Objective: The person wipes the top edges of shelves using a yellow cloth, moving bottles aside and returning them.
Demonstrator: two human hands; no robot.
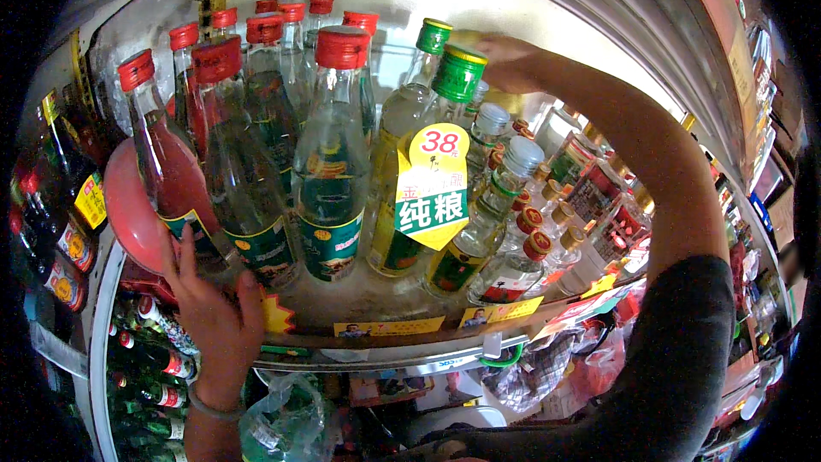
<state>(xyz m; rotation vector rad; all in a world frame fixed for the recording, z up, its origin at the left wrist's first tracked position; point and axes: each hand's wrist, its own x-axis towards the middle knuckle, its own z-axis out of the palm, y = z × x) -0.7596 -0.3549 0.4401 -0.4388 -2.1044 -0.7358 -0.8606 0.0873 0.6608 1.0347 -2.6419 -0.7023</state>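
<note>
My left hand point(211, 308) is at the shelf's front left corner, fingers stretched and thumb apart. Its fingertips lie against the lower label of a red-capped glass bottle point(154, 133) of clear liquid; I cannot tell how firmly they touch. Beside that bottle stand several similar red-capped bottles point(329, 162) with green labels. My right hand point(496, 62) reaches behind two green-capped bottles point(457, 77), near the back wall. Its fingers are blurred and partly hidden, so whatever they touch does not show. A yellow, white and green tag point(432, 188) hangs on the front green-capped bottle.
A pink rounded object point(128, 197) sits behind the leftmost bottle. Small bottles point(522, 257) and boxed bottles point(611, 222) crowd the right side. Yellow labels point(389, 326) line the shelf edge. Below are green bottles point(158, 393) and a clear plastic bag point(286, 419). Dark bottles point(73, 175) stand left.
</note>
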